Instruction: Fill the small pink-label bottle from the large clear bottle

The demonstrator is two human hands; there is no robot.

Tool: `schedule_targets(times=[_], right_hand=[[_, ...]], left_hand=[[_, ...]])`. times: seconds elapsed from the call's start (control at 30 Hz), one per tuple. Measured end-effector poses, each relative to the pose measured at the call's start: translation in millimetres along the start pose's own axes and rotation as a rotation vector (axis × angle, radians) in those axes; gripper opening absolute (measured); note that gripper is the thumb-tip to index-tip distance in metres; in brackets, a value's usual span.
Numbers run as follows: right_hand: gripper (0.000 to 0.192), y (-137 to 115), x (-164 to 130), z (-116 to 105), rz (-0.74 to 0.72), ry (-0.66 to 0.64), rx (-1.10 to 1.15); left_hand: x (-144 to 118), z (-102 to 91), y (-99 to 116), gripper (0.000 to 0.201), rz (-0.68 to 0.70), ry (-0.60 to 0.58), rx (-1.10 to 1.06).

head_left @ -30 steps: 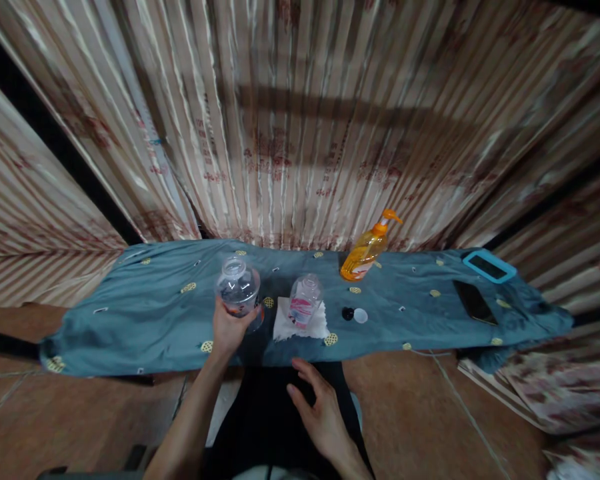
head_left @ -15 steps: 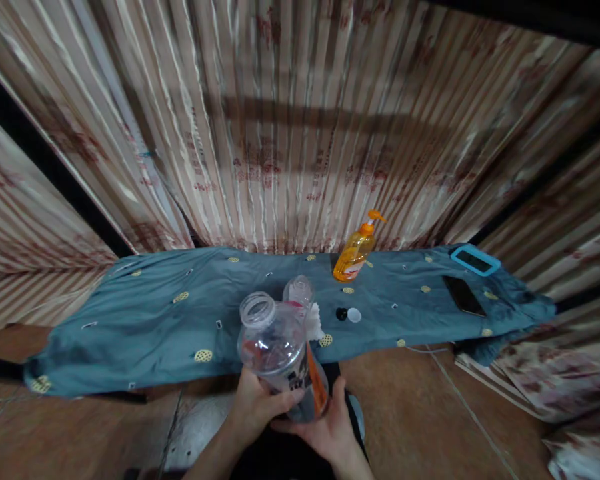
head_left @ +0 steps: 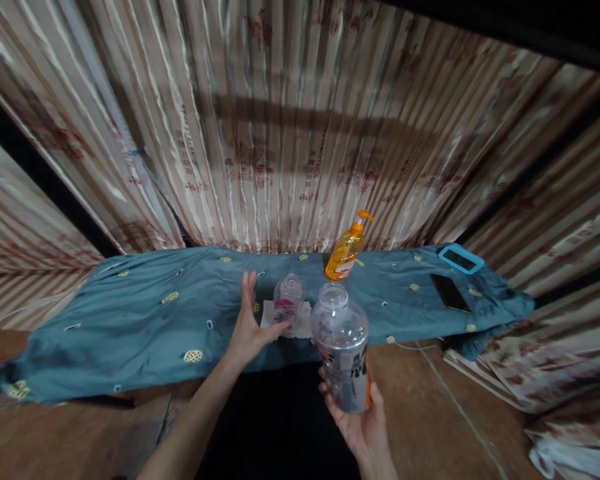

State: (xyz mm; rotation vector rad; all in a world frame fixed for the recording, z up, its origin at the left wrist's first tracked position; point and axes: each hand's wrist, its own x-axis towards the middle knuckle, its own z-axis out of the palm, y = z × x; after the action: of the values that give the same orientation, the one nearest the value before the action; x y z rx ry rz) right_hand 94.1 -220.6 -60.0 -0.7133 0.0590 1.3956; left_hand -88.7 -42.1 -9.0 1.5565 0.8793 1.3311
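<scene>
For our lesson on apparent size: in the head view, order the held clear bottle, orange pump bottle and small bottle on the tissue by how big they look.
1. Held clear bottle, though nearest the camera.
2. Orange pump bottle.
3. Small bottle, close to the pump bottle; unsure.

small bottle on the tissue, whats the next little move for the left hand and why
Probably close the left hand around the small bottle. The hand is open, fingers spread, thumb right beside the bottle, which stands uncapped on the white tissue. The right hand already holds the large clear bottle upright.

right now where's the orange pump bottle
In the head view the orange pump bottle stands at the back of the blue cloth, right of centre against the curtain, just behind the small clear bottle.
</scene>
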Motion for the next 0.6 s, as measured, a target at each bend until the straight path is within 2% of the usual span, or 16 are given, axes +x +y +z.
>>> schedule_targets(times=[0.13, 0.23, 0.3, 0.43, 0.6], right_hand=[[0.053, -16.1, 6.3, -4.1, -0.064, 0.034, -0.026], [0.05, -24.2, 8.3, 0.9, -0.111, 0.079, -0.065], [0.051, -27.3, 8.7, 5.1, -0.14, 0.105, -0.094], [0.052, -32.3, 9.5, 11.8, -0.167, 0.142, -0.168], [0.051, -40.8, 10.0, 17.5, -0.202, 0.167, -0.273]], left_hand=[[38.2, 9.4, -17.5, 0.129, -0.037, -0.114, 0.119], [49.2, 21.1, -25.3, 0.117, -0.06, -0.176, 0.106], [50.9, 26.3, -28.3, 0.102, -0.087, -0.207, 0.118], [45.4, 32.9, -29.5, 0.075, -0.071, -0.166, 0.137], [31.8, 41.0, -27.1, 0.064, -0.065, -0.072, 0.137]])
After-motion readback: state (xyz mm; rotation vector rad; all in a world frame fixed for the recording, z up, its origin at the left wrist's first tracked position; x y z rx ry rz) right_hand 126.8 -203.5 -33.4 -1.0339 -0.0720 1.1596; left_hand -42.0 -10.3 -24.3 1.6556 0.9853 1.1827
